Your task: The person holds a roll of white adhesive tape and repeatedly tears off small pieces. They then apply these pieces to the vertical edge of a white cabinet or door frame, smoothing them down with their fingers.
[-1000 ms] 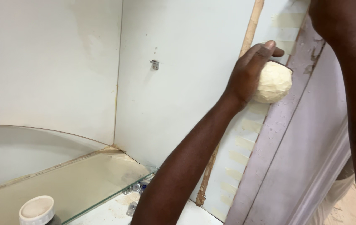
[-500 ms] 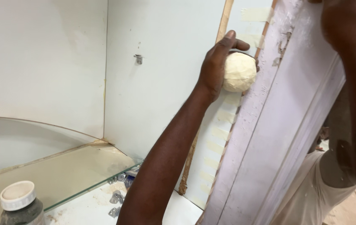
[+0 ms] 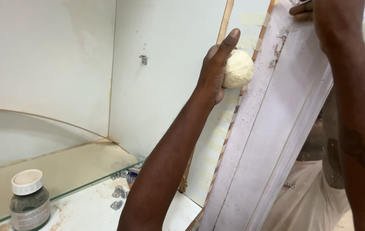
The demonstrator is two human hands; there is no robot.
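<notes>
While the left hand [image 3: 216,70] closes its grip round a cream ball [image 3: 239,68] pressed to the white frame [image 3: 272,128], the right hand [image 3: 325,17] clasps the frame's top; a jar [image 3: 29,201] stands on the shelf [image 3: 84,209] below.

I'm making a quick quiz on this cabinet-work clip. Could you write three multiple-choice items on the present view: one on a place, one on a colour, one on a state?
1. Where does the jar stand?
A. lower left, by the glass shelf
B. upper right
C. in a hand

2. What colour is the ball of soft material?
A. dark green
B. pale cream
C. red

3. How does the left hand have the ball?
A. lying loose beside it
B. gripped and pressed at the panel's edge strip
C. dropped on the shelf

Answers: 1 A, it stands at the picture's lower left beside the glass shelf. 2 B, it looks pale cream. 3 B, the fingers wrap it against the strip, while the right hand holds the white panel up top.
</notes>
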